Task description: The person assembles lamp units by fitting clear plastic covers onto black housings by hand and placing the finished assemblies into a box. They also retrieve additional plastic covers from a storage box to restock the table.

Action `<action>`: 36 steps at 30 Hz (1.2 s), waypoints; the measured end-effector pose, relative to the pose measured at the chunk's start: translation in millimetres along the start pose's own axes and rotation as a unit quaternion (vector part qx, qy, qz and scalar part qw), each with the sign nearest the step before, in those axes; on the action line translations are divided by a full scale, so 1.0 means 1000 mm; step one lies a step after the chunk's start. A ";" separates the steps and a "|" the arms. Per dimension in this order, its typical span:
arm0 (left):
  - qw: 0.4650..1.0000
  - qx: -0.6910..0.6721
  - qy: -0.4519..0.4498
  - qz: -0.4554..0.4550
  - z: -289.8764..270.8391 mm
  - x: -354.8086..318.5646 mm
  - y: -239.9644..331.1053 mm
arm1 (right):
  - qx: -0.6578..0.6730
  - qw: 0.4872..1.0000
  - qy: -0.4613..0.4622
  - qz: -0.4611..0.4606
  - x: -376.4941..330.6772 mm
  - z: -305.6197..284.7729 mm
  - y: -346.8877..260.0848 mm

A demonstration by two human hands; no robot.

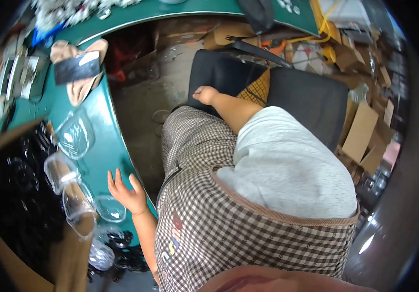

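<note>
My left hand (127,193) is open, its fingers spread, over the edge of the green table (104,141), with nothing in it. Close to it lies a clear curved plastic piece (110,209), apart from the fingers. More clear plastic pieces (75,134) sit along the table beside a cardboard box (73,263) that holds many shiny black parts (19,194). My right hand (205,95) is closed with the fingers curled, and no object shows in it. It is in front of a black chair (214,73), beside a yellow quilted patch (257,87).
A dark phone-like slab (77,68) rests on a beige lobed thing (95,47) at the far left. White fluffy material (61,17) lies on the far table. Cardboard pieces (360,131) crowd the right. Black parts and clear wrapped pieces (101,255) are below the box's side.
</note>
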State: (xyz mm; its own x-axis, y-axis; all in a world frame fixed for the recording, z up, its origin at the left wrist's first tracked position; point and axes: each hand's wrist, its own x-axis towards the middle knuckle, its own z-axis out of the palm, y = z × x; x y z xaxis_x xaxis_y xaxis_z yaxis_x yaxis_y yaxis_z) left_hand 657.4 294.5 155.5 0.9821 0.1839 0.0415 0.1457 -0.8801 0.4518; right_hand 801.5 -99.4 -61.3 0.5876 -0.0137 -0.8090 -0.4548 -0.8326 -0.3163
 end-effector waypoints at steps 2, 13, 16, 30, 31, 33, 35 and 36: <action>0.999 0.008 -0.038 0.036 0.007 0.004 -0.002 | 0.028 0.999 0.003 0.030 -0.014 -0.009 0.005; 0.988 0.040 -0.098 0.117 0.046 0.010 0.011 | 0.184 0.904 0.375 -0.090 -0.026 -0.070 0.012; 0.986 0.056 -0.108 0.113 0.053 0.010 -0.003 | 0.068 0.774 0.593 -0.213 -0.037 -0.154 -0.017; 0.984 0.136 -0.081 0.085 0.083 0.014 -0.042 | 0.049 0.677 0.733 0.045 0.048 -0.335 0.040; 0.984 0.134 -0.085 0.083 0.085 0.015 -0.042 | 0.027 0.682 0.730 0.025 0.048 -0.353 0.047; 0.986 0.131 -0.071 0.081 0.088 0.014 -0.041 | 0.003 0.690 0.723 0.006 0.057 -0.382 0.052; 0.983 0.141 -0.082 0.079 0.086 0.013 -0.043 | 0.006 0.740 0.672 0.034 0.069 -0.403 0.042; 0.981 0.151 -0.089 0.080 0.086 0.013 -0.045 | 0.004 0.741 0.671 0.035 0.077 -0.413 0.042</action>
State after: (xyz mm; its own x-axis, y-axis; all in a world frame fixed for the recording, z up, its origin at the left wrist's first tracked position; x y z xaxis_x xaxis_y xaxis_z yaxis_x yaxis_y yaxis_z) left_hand 674.3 299.2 58.8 0.9967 -0.0231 -0.0776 -0.0100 -0.9861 0.1659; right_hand 1103.9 -364.2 67.1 0.6964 -0.5993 0.3948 -0.5168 -0.8005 -0.3036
